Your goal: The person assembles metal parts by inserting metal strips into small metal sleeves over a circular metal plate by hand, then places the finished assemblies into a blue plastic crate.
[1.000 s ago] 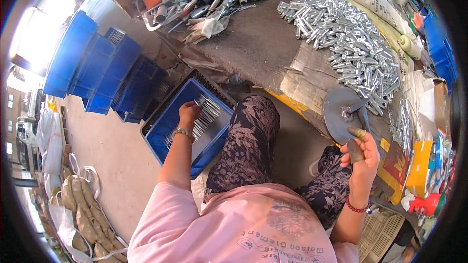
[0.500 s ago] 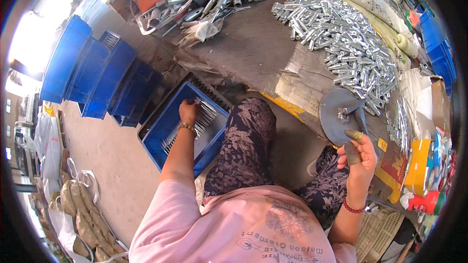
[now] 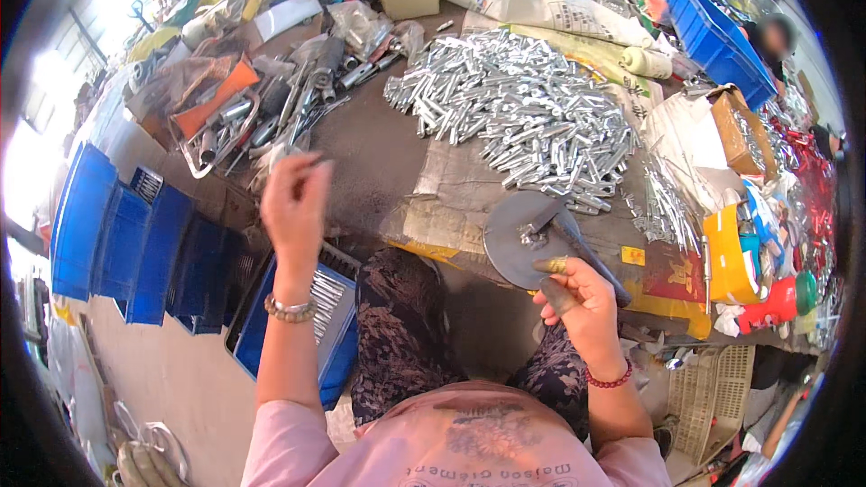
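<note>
Seated at bench [image 3: 379, 144], both hands up.
Left hand [image 3: 293, 203] raised, fingers pinched narrow, content unclear; right hand [image 3: 582, 298] holding brass-coloured tube [image 3: 552, 265] just beside grey disc [image 3: 523, 239]; silver tubes [image 3: 523, 117] heaped beyond.

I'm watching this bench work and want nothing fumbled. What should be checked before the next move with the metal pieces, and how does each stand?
1. Left hand raised over the table edge; holding a piece: cannot tell.
2. Right hand pinching a small brass-coloured piece: ok.
3. Round metal disc lying flat on the table: ok.
4. Pile of silver tubes within reach: ok.
5. Blue crate below, holding silver parts: ok.
</note>
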Action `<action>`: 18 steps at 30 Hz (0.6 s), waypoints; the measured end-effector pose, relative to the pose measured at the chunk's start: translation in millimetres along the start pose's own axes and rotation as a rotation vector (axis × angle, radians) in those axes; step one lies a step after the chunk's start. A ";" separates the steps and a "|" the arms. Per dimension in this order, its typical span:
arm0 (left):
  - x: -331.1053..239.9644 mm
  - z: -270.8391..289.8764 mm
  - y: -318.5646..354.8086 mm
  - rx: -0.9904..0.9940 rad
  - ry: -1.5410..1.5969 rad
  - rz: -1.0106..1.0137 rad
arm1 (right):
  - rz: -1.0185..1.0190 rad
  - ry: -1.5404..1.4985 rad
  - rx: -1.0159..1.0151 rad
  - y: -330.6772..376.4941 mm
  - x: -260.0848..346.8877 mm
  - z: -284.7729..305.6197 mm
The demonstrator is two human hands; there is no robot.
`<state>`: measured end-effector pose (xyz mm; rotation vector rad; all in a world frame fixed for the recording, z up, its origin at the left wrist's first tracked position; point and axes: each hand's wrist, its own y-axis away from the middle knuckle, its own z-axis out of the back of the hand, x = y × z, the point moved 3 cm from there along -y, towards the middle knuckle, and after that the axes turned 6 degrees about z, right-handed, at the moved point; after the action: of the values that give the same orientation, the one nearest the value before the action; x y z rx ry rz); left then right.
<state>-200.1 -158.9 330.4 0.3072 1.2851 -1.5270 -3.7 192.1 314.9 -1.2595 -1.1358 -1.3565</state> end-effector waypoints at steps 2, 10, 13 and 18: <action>-27.1 -40.9 -18.2 0.248 0.020 -0.118 | 0.011 -0.007 -0.007 -0.3 1.3 -0.1; -45.1 -148.3 -71.0 0.628 -0.268 -0.113 | 0.059 0.013 0.024 -2.3 -1.8 -3.8; -56.4 -162.8 -70.9 0.596 -0.446 -0.129 | 0.067 0.006 0.013 -1.6 -2.2 -2.7; -57.7 -169.3 -58.0 0.712 -0.422 -0.048 | 0.109 0.043 0.013 -1.6 -0.8 -3.8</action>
<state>-293.7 4.0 339.7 0.3760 0.3936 -1.9294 -5.8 188.6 313.8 -1.2589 -1.0305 -1.2873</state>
